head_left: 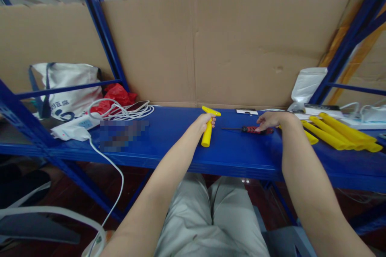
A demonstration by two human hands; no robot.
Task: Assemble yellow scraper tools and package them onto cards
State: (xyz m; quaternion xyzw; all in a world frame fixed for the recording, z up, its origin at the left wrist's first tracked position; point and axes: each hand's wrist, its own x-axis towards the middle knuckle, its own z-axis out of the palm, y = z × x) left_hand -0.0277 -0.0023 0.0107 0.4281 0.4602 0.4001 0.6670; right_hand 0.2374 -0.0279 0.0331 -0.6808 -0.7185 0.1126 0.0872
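My left hand (207, 119) is wrapped round the handle of a yellow T-shaped tool (206, 138), near its head, over the middle of the blue shelf (171, 128). To the right, a screwdriver (249, 129) with a red and black handle lies on the shelf, its shaft pointing left. My right hand (267, 120) is over the handle end of this screwdriver, fingers bent and pointing left, fingertips at the handle. Whether the fingers grip it is hard to tell. Several yellow tube-like pieces (337, 134) lie right of my right hand.
A white power strip (75, 126), coiled white cable (129, 112), a red plastic bag (116, 96) and a cloth bag (70, 88) are at the left. A cardboard panel (235, 48) stands behind. Blue posts rise at both sides. A clear plastic bag (307, 86) stands back right.
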